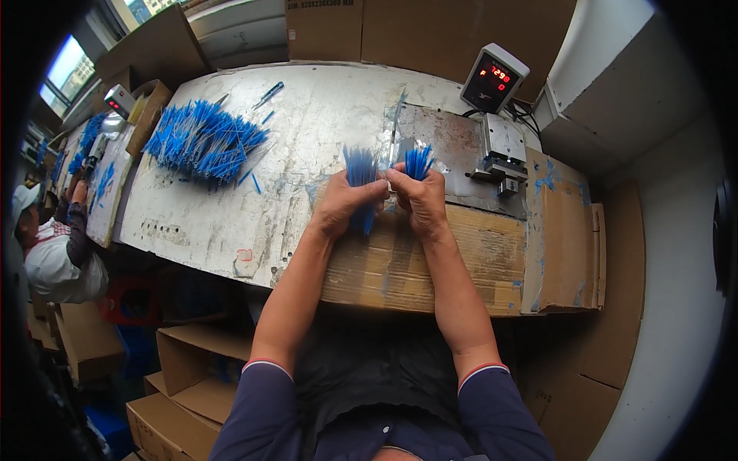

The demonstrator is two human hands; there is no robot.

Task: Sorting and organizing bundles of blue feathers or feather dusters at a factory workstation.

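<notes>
My left hand is closed around a thick bundle of thin blue wires, which stands upright and sticks out above and below the fist. Close beside it, my right hand grips a smaller bunch of blue wires, its ends fanning out over the fingers. The thumbs nearly meet between the two bundles; whether they touch is hard to see. On the left of the worktable lies a large heap of similar blue and pale wires, with a few loose pieces around it.
To the right stands a small metal machine on a stained plate, with a red-digit display box behind it. Flattened cardboard covers the near edge. A screwdriver-like tool lies at the back. Another person works at far left; open cartons stand below.
</notes>
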